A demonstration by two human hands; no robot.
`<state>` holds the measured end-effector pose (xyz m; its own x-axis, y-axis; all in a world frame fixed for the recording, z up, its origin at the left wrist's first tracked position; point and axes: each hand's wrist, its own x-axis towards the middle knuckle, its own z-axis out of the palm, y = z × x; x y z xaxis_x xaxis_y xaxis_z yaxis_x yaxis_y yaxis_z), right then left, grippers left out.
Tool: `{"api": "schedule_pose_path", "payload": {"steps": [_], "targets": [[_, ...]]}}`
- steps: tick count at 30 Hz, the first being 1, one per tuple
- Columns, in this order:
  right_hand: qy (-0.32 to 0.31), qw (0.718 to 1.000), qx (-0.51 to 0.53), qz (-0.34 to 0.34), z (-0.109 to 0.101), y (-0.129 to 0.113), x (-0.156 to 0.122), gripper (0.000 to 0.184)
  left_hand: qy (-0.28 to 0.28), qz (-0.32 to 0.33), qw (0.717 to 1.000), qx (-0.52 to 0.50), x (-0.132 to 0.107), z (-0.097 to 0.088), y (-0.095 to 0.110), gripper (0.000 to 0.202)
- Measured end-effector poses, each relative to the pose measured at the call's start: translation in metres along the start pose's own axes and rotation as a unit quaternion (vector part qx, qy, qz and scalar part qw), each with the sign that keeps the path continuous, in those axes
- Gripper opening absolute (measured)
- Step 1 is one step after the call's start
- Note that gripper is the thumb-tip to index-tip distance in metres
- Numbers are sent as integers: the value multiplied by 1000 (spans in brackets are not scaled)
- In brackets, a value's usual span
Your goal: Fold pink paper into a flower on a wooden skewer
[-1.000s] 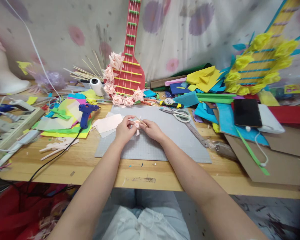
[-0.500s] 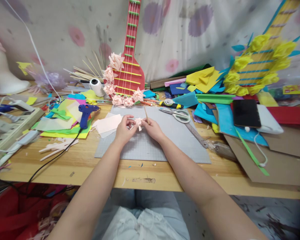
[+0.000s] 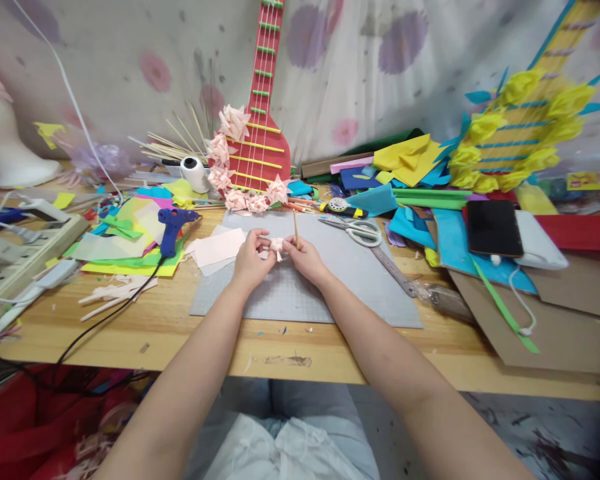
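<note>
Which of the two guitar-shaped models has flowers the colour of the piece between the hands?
The red guitar-shaped model: its pale pink flowers match the pink piece. The yellow model bears yellow flowers.

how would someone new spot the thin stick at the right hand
On the wooden table lies a grey cutting mat. Over it, the right hand holds a thin tan stick, one end jutting out. It is straight and slender, unlike the crumpled pale pink piece just to its left.
</note>
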<state>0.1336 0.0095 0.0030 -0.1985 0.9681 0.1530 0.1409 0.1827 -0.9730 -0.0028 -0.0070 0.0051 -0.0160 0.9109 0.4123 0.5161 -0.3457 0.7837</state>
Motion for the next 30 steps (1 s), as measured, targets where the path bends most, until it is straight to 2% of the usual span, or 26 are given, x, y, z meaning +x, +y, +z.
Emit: {"api": "schedule_pose_path", "payload": {"steps": [13,18,22,26,28,30], "targets": [[-38,999,-34,-19,-2,11,3,22,-26,5,999,30,2,-5,1,37],[16,998,-51,-21,-13,4,2,23,1,14,999,41,2,-8,-2,38],[-4,994,-109,9,-20,1,1,27,30,26,997,66,1,-10,0,36],[-4,993,-120,-3,-17,2,0,24,21,55,995,75,1,-11,2,36],[21,991,-132,-20,-14,2,-1,22,31,59,995,79,1,-11,3,34],[59,984,-166,-42,-12,1,-3,22,65,54,994,73,1,-13,4,32]]}}
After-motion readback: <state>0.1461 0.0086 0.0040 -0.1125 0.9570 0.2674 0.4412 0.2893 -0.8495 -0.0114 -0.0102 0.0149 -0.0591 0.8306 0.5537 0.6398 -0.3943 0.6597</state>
